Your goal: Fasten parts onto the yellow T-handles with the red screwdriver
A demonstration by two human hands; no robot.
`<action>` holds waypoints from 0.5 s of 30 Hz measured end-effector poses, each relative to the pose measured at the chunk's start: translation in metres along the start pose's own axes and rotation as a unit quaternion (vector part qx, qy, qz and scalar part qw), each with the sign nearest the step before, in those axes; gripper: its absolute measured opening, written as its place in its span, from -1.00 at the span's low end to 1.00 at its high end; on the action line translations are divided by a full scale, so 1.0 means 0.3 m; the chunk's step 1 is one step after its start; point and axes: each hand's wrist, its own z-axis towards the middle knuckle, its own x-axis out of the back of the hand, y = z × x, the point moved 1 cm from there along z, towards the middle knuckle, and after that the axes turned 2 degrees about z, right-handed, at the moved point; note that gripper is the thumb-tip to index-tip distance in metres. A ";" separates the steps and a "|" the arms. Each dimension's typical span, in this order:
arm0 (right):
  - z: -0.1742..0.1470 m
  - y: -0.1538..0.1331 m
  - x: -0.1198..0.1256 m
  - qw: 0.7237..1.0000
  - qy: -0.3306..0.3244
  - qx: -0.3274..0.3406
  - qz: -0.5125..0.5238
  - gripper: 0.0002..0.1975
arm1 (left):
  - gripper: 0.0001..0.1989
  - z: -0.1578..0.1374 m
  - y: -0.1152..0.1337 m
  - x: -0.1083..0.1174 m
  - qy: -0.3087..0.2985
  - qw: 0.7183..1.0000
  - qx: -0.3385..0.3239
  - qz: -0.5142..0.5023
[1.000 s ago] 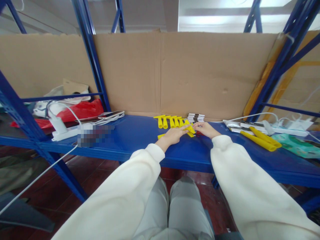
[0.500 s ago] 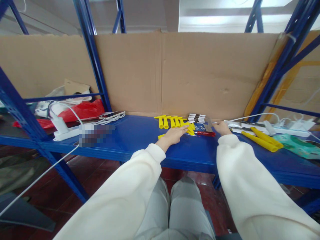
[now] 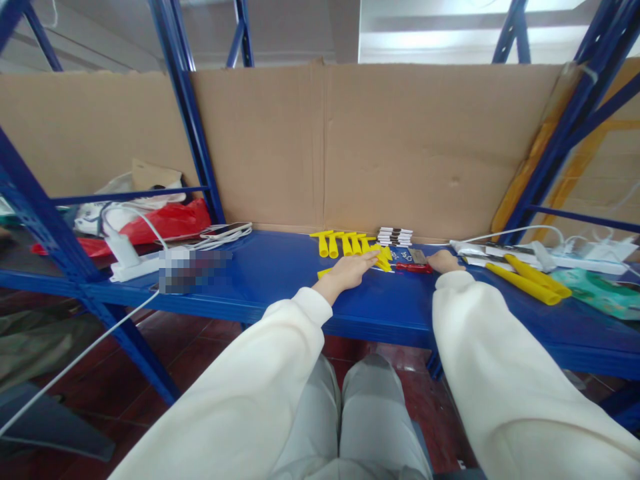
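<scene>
My left hand [image 3: 353, 268] lies over the blue shelf with its fingers stretched out, touching a small cluster of yellow pieces [image 3: 384, 256]. Beyond it stands a row of yellow tube-shaped pieces with flat tops [image 3: 347, 244]. A stack of white and dark strips [image 3: 395, 236] lies behind the cluster. My right hand [image 3: 445, 261] is at the right end of a red-handled tool [image 3: 414, 268] and a small greyish flat piece [image 3: 417, 256]. Its fingers are curled together; what they hold, if anything, is too small to make out.
Two long yellow tubes [image 3: 527, 280] and a green plastic packet [image 3: 597, 292] lie on the right, near white cables and a power strip [image 3: 595, 263]. On the left are another power strip [image 3: 145, 264] and a red bag [image 3: 167, 222]. A cardboard panel [image 3: 390, 147] closes the back.
My right hand has shifted slightly down. The clear, greyish piece beside its fingers stood raised before and now lies flatter. My left hand has stayed almost still.
</scene>
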 end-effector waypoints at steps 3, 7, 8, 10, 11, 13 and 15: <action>-0.016 -0.031 0.013 1.000 0.015 -0.018 -0.003 -0.71 | -0.35 -0.001 0.002 0.005 -0.001 1.000 0.001 0.000; -0.061 -0.111 0.027 0.994 0.019 0.109 0.020 -0.65 | -0.33 -0.001 0.003 0.008 -0.001 1.000 0.004 -0.005; -0.078 -0.136 0.027 0.989 0.012 0.144 0.023 -0.61 | -0.33 -0.001 0.003 0.008 -0.001 1.000 0.004 -0.005; -0.115 -0.187 0.026 0.977 -0.007 0.210 0.026 -0.55 | -0.33 -0.001 0.005 0.009 0.000 1.000 0.001 -0.002; -0.135 -0.213 0.024 0.969 -0.023 0.244 0.028 -0.51 | -0.32 0.000 0.005 0.009 0.000 1.000 -0.001 0.000; -0.173 -0.257 0.021 0.951 -0.061 0.300 0.034 -0.44 | -0.31 0.000 0.007 0.009 -0.001 1.000 -0.006 0.005; -0.203 -0.290 0.021 0.934 -0.105 0.340 0.043 -0.40 | -0.30 0.001 0.007 0.009 -0.003 1.000 -0.004 0.009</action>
